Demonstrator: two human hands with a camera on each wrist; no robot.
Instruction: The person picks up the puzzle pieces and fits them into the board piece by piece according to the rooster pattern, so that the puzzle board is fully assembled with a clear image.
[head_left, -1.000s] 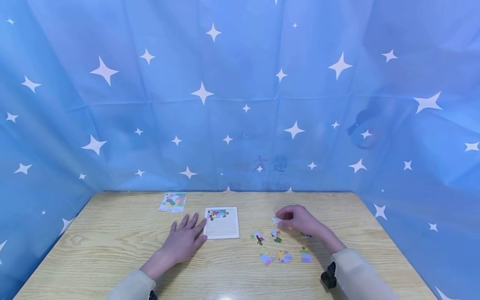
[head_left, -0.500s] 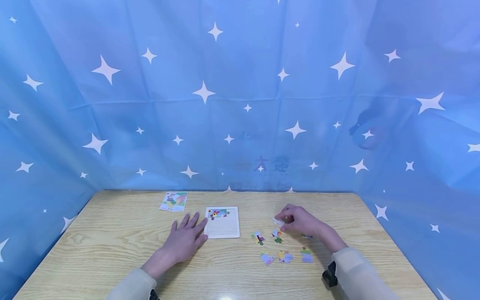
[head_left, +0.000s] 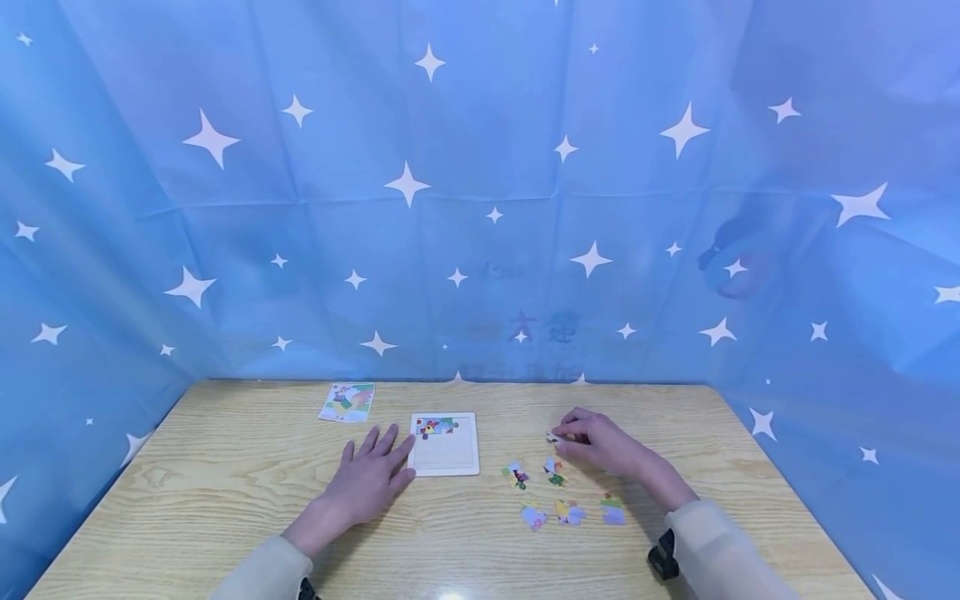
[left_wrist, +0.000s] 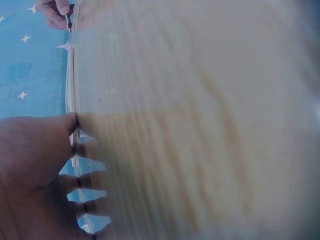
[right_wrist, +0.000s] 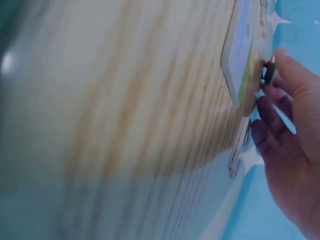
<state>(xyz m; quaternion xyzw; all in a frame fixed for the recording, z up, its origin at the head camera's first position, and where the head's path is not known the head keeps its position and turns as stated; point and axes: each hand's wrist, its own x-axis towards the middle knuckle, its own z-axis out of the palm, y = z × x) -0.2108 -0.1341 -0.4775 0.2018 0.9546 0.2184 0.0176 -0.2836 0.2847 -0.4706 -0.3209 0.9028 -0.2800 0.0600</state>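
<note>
Compared with the frame one second earlier, the right hand (head_left: 600, 446) has lowered toward the desk (head_left: 187, 500) and drawn the held puzzle piece (head_left: 553, 437) closer under its fingertips; the left hand (head_left: 367, 479) has not shifted. Right hand: thumb and fingers are curled and pinch one puzzle piece at their tips, at the left end of the hand, just above the desk surface near the far edge, right of centre. Left hand: fingers are straight and spread, palm flat on the desk, fingertips touching the left edge of the white puzzle tray (head_left: 445, 454). Count: one tray, holding a short row of fitted pieces along its far edge; one reference card (head_left: 347, 402) near the far edge, left of the tray; five loose pieces (head_left: 570, 512) on the desk between the tray and the right forearm, plus the one held. The loose pieces lie just on the near side of the right hand, well apart from the tray. Bare desk surface extends along the near edge and toward the left and right edges. A blue starred curtain (head_left: 480, 192) encloses the far edge and both sides.
</note>
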